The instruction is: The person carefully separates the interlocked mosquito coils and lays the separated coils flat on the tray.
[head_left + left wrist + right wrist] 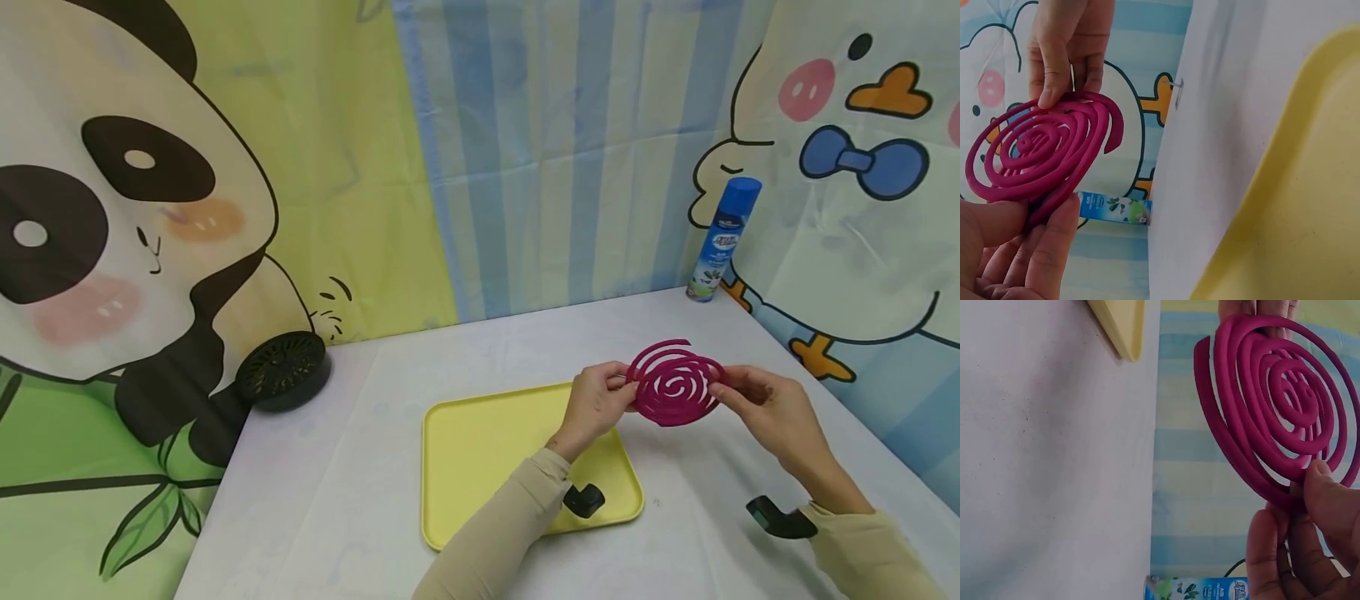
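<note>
A magenta mosquito coil (675,386) is held up in the air by both hands, just past the right edge of the yellow tray (480,467). My left hand (600,400) pinches its left rim between thumb and fingers. On the opposite rim, my right hand (772,412) grips it the same way. The right wrist view shows the spirals of the coil (1260,412) doubled, with layers overlapping and one flat outer end sticking out. In the left wrist view, the left thumb lies on the near edge of the coil (1041,162) with fingers beneath.
A round black vented container (283,371) stands at the table's far left corner. At the back right stands a blue spray can (723,240). Printed curtains (525,158) hang behind the white table (345,467).
</note>
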### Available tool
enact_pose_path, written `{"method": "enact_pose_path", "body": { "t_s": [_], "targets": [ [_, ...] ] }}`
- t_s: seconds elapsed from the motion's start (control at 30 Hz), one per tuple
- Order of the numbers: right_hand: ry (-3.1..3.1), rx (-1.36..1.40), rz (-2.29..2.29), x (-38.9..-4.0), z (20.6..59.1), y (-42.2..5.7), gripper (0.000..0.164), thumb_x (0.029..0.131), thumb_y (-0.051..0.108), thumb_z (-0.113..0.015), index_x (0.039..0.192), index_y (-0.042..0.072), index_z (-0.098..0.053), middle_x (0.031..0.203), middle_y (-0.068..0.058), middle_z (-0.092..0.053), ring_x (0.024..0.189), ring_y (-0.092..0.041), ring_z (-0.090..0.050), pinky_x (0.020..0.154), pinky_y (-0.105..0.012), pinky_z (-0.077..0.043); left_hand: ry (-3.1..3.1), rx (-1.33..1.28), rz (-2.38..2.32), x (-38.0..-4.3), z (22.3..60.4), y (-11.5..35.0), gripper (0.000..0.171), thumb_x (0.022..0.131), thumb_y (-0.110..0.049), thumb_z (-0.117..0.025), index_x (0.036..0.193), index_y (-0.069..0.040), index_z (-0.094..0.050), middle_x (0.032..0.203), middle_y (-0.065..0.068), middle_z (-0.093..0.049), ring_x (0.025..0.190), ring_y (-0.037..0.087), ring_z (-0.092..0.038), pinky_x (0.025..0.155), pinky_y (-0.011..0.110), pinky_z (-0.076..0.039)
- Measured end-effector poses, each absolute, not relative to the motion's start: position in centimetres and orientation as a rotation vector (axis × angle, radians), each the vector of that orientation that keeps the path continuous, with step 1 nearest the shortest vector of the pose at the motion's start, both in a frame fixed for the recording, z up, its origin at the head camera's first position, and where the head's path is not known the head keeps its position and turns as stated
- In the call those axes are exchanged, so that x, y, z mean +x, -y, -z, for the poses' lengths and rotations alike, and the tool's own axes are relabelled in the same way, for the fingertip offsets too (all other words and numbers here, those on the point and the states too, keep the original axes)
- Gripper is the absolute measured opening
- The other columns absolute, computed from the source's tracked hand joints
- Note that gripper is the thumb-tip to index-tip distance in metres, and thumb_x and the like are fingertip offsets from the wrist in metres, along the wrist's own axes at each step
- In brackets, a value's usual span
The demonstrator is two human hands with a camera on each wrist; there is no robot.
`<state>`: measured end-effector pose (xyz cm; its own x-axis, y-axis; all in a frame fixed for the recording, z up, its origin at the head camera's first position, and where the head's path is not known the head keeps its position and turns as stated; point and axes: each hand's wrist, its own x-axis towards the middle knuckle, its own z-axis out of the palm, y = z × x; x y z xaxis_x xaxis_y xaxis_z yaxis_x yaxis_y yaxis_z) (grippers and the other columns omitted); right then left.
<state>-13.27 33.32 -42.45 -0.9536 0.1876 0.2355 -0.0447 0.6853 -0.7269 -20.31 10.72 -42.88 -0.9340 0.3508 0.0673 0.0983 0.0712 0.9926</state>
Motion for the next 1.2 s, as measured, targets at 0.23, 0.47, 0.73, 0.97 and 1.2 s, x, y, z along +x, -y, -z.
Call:
{"method": "enact_pose_path", "body": {
  "t_s": [0.23, 0.47, 0.73, 0.97, 1.2],
  "targets": [
    [2.656, -0.110, -1.222, -13.3, 42.4, -33.4, 0.044, 0.100, 0.029, -0.064, 0.130, -0.003, -0.062, 0.114, -0.026, -0.070, 0.083, 0.008, -0.066, 0.069, -0.012, -0.055, -2.227, 0.553, -1.969, -20.1, 43.1, -11.0, 0.010, 0.097, -0.004, -0.067, 0.104, -0.002, -0.073, 0.093, 0.008, -0.079, 0.074, 0.002, -0.072, 0.066, 0.016, -0.057],
    [2.630, -0.098, -1.266, -13.3, 42.3, -33.3, 0.042, 0.100, 0.028, -0.064, 0.128, -0.003, -0.062, 0.114, -0.026, -0.070, 0.082, 0.008, -0.067, 0.070, -0.012, -0.055, -2.220, 0.539, -2.010, -20.2, 43.0, -10.7, 0.011, 0.097, -0.003, -0.066, 0.106, -0.001, -0.072, 0.094, 0.010, -0.079, 0.075, 0.004, -0.073, 0.066, 0.017, -0.058],
    [2.581, -0.081, -1.275, -13.3, 42.1, -33.2, 0.039, 0.100, 0.027, -0.065, 0.126, -0.001, -0.064, 0.099, 0.009, -0.072, 0.081, 0.008, -0.068, 0.072, -0.009, -0.054, -2.246, 0.564, -2.016, -20.3, 42.6, -9.9, 0.011, 0.096, -0.004, -0.068, 0.105, -0.001, -0.073, 0.095, 0.011, -0.079, 0.077, 0.003, -0.074, 0.066, 0.017, -0.058],
    [2.555, -0.056, -1.299, -13.7, 42.1, -32.4, 0.040, 0.100, 0.025, -0.065, 0.128, -0.003, -0.063, 0.096, 0.022, -0.066, 0.081, 0.009, -0.067, 0.072, -0.008, -0.053, -2.260, 0.547, -2.018, -20.4, 42.5, -8.5, 0.009, 0.095, -0.008, -0.070, 0.103, -0.004, -0.073, 0.097, 0.009, -0.079, 0.082, 0.005, -0.075, 0.068, 0.017, -0.058],
    [2.548, -0.039, -1.300, -14.2, 41.7, -31.7, 0.040, 0.100, 0.024, -0.064, 0.130, -0.003, -0.062, 0.095, 0.025, -0.064, 0.081, 0.010, -0.067, 0.072, -0.008, -0.053, -2.267, 0.562, -2.035, -20.6, 42.5, -7.1, 0.010, 0.095, -0.008, -0.070, 0.104, -0.003, -0.073, 0.097, 0.009, -0.079, 0.081, 0.005, -0.075, 0.068, 0.018, -0.058]
  ]
}}
